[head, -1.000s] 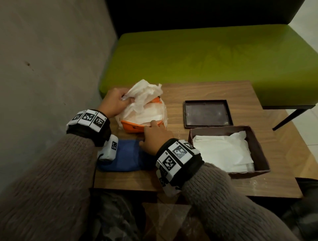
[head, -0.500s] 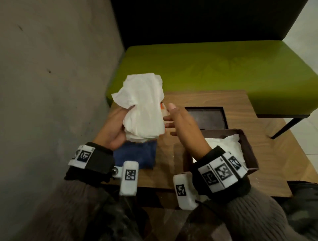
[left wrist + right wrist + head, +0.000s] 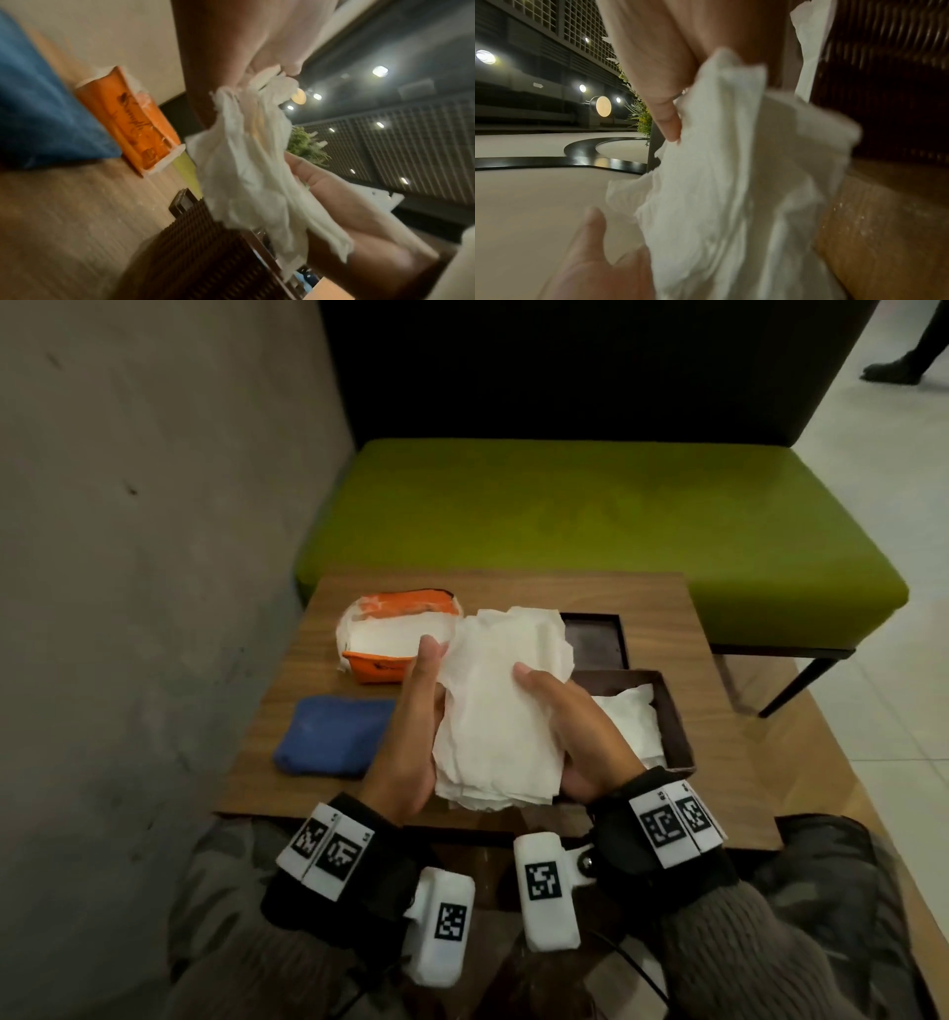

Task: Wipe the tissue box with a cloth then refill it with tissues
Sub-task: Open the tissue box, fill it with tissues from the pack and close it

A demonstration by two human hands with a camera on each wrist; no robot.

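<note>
Both hands hold a stack of white tissues (image 3: 495, 711) above the table's front edge. My left hand (image 3: 418, 721) grips its left side with the thumb up along the edge. On the right side, the thumb of my right hand (image 3: 562, 716) lies on top and its fingers are underneath. Just to the right stands the open dark brown tissue box (image 3: 675, 711), with white tissues (image 3: 634, 721) inside. In the left wrist view the stack (image 3: 252, 172) hangs over the box wall (image 3: 205, 253). The blue cloth (image 3: 334, 737) lies folded at the left.
An opened orange tissue pack (image 3: 390, 636) sits at the table's back left. The box's dark lid (image 3: 598, 639) lies flat behind the box. The wooden table (image 3: 513, 593) meets a grey wall on the left. A green bench (image 3: 590, 505) stands behind it.
The tissue stack came out of the orange pack in the left hand, then dropped lower and toward the box. The right hand left the pack and took hold of the stack's right side.
</note>
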